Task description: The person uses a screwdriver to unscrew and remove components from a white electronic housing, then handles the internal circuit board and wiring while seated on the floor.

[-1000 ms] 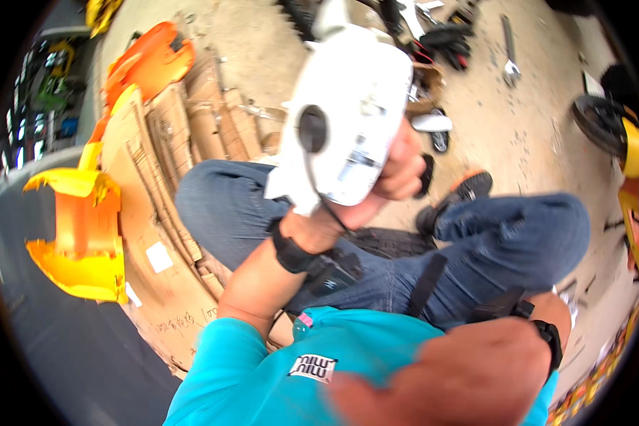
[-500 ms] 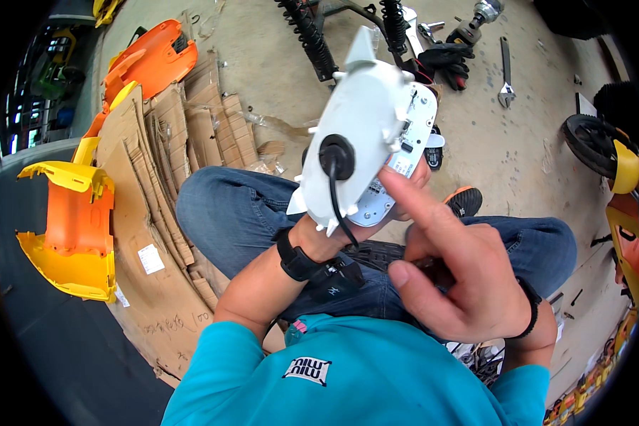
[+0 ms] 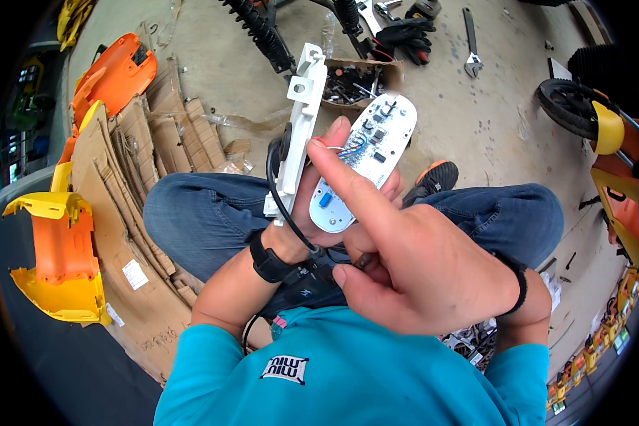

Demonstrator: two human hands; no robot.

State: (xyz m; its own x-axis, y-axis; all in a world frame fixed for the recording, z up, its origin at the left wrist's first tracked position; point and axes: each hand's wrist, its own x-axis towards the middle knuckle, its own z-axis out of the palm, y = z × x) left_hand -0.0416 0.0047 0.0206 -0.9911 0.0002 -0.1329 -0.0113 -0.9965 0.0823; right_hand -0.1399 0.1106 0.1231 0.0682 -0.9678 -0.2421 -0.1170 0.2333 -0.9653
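Observation:
My left hand (image 3: 305, 206) holds a white oval circuit board (image 3: 369, 160) together with a white plastic cover (image 3: 303, 135). The cover is turned edge-on, to the left of the board, and a gap lies between them. Thin coloured wires (image 3: 353, 148) run from the board toward the cover. A black cable (image 3: 275, 188) leaves the cover's outer side through a dark grommet. Over these parts, my right hand (image 3: 426, 266) stretches out its index finger, the tip near the wires and cover edge. Its thumb is apart and the other fingers are curled, partly hidden.
Flattened cardboard (image 3: 131, 234) lies at the left beside orange and yellow plastic shells (image 3: 64, 255). Ahead are a box of small hardware (image 3: 351, 82), black gloves (image 3: 408, 39) and an adjustable wrench (image 3: 471, 46). A frame with black springs (image 3: 263, 35) stands at the far side; a wheel (image 3: 564, 106) is right.
The cover has swung from face-on to edge-on, baring the circuit board and its wires. My right hand has moved left, its index fingertip now near the wires. The view has shifted slightly.

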